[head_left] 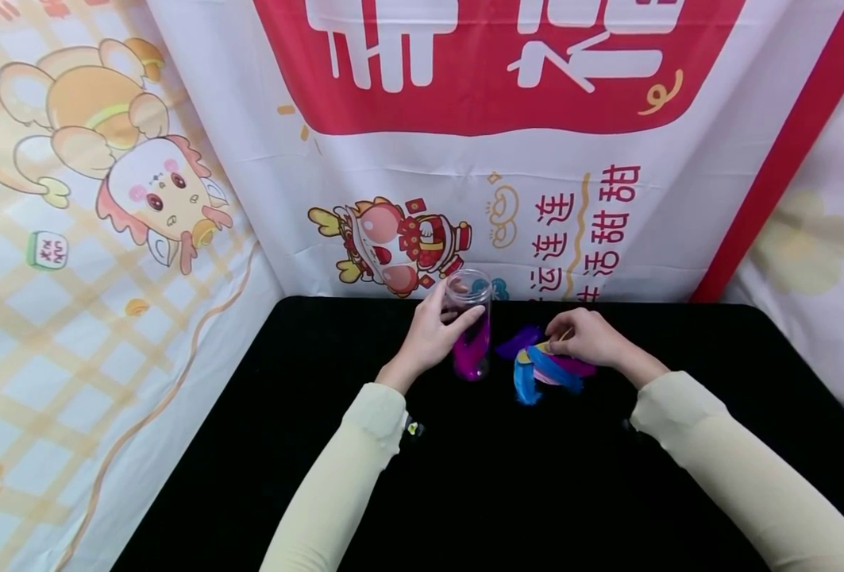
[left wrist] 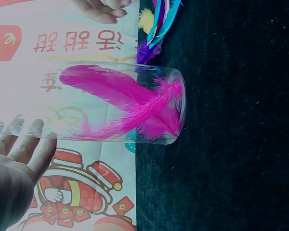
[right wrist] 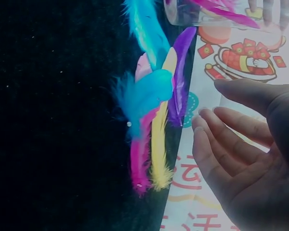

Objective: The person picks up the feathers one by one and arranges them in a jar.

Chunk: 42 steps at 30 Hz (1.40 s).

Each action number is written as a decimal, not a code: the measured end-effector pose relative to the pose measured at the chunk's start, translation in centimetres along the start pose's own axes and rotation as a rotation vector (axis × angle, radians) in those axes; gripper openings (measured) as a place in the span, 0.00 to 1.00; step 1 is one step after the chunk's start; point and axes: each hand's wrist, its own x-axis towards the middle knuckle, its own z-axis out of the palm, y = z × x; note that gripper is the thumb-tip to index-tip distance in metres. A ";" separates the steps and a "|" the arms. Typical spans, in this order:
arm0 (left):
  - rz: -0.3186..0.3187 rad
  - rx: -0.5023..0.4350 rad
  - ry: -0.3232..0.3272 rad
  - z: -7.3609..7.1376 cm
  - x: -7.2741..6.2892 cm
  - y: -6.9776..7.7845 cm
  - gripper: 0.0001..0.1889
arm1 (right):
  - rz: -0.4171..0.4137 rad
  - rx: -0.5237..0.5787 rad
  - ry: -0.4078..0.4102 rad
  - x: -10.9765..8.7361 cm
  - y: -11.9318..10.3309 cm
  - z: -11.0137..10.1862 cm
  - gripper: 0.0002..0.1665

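- Nearest the camera: pale sleeves, at lower middle and lower right of the head view
- Grasping a clear jar with the left hand, at the centre of the frame, with magenta feathers inside
- Holding nothing in the right hand, judging by the gap inside the thumb in the right wrist view; close by the loose feathers, right of centre
- Seemingly at the step of picking out a feather; likely calls next for pinching one shaft
- As for the jar: stands upright, mouth toward the top, long axis near vertical
- As for the loose feathers: fanned several ways, with a yellow feather running roughly top to bottom
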 end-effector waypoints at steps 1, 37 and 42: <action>-0.002 0.002 -0.001 0.0 0.0 0.0 0.36 | 0.002 -0.005 0.000 0.0 0.1 0.1 0.17; -0.012 -0.011 -0.008 -0.1 0.2 0.0 0.36 | 0.038 -0.042 -0.082 1.4 2.3 2.7 0.21; -0.021 -0.009 -0.004 0.0 0.2 -0.1 0.36 | 0.036 -0.060 -0.082 1.6 2.3 3.1 0.20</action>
